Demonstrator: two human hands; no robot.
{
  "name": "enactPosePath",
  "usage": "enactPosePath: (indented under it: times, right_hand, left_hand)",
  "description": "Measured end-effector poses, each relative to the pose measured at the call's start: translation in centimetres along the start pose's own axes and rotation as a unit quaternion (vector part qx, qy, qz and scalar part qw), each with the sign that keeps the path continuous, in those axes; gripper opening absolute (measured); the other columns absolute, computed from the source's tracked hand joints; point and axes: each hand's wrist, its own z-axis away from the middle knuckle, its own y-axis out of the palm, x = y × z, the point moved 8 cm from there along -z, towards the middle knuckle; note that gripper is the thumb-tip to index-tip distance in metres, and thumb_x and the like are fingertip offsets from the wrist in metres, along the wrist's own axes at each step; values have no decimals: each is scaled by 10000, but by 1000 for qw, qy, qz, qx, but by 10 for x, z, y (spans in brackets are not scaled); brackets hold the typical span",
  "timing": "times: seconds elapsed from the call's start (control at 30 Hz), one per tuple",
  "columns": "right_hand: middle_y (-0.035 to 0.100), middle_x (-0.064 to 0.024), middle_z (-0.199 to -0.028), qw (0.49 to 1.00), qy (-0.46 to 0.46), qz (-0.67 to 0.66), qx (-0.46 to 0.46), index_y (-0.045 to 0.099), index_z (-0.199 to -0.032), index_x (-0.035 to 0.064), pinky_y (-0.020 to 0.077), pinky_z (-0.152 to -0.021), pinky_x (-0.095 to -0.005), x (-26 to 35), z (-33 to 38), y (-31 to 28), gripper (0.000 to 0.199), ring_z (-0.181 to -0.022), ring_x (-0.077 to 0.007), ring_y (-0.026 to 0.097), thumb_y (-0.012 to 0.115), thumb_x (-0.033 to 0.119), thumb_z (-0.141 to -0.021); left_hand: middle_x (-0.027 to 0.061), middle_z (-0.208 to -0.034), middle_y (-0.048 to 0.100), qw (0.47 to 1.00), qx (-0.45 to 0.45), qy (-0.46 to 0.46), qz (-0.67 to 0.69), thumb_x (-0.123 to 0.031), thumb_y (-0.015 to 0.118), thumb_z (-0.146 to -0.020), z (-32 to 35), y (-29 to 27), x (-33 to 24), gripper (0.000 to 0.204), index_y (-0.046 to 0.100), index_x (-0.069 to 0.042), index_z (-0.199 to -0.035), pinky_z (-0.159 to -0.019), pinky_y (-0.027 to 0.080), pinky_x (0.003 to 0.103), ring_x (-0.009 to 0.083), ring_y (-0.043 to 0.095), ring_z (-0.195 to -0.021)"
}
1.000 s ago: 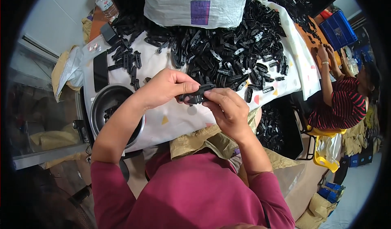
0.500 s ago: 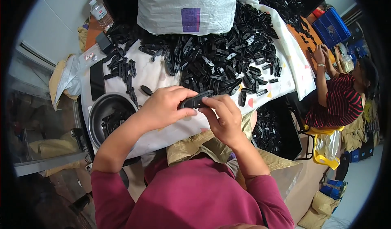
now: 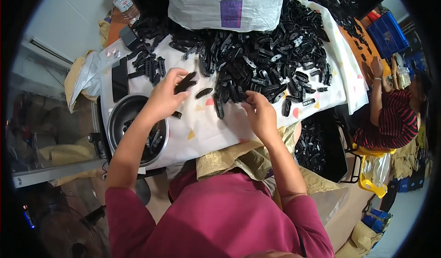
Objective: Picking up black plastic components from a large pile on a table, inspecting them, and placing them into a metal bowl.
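Observation:
My left hand holds a black plastic part above the white cloth-covered table, near the round metal bowl at the left. My right hand rests on the cloth at the near edge of a big pile of black plastic parts. Its fingers curl down toward the pile; whether they pinch a piece is hidden. Two loose black parts lie between my hands.
A large white woven sack stands at the table's far side. A plastic bottle is at the far left. Another person in a striped shirt sits at the right. A blue crate is far right.
My hands were together on one black part in front of me. They have separated: the left moved left with the part, the right moved to the pile's edge.

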Motion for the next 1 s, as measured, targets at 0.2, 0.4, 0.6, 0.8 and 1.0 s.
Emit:
enactPosePath:
  times: [0.2,0.4,0.6,0.8,1.0]
  right_hand:
    - [576,-108,-803,992,-60,113,-7,629,-945,89,466,-623,-351,0,-11,14,223,-727,-279,577,599,77,-724]
    - [471,-59,-863,936,-174,302,57,608,-980,144,477,-590,-298,21,-18,46,282,-789,-231,492,543,111,-707]
    - [468,-39,-842,910,-229,341,57,568,-860,103,446,-540,-267,26,-2,55,143,-818,-199,480,517,154,-737]
    - [483,-14,-857,878,-264,387,98,581,-1004,99,429,-571,-272,21,-19,66,277,-835,-185,471,497,165,-748]
    - [503,2,-833,848,-314,410,119,602,-905,116,419,-582,-286,23,-29,64,200,-851,-172,479,499,180,-745]
  left_hand:
    - [50,-892,605,945,121,222,-205,-60,600,-675,1,66,-13,269,624,-92,-941,-725,470,298,223,591,-806]
    - [11,-781,531,825,84,388,-402,-111,607,-661,11,89,-32,105,571,-122,-758,-628,459,328,179,550,-756]
    - [63,-814,569,987,88,-80,110,-122,675,-763,14,40,22,254,482,-38,-907,-584,478,261,166,624,-704]
    - [87,-844,569,893,102,-183,399,-124,723,-735,26,45,14,357,472,-37,-973,-604,508,305,205,621,-715]
    - [96,-854,562,867,114,-148,462,-399,667,-752,22,47,27,517,457,-18,-1032,-573,455,247,135,538,-664]
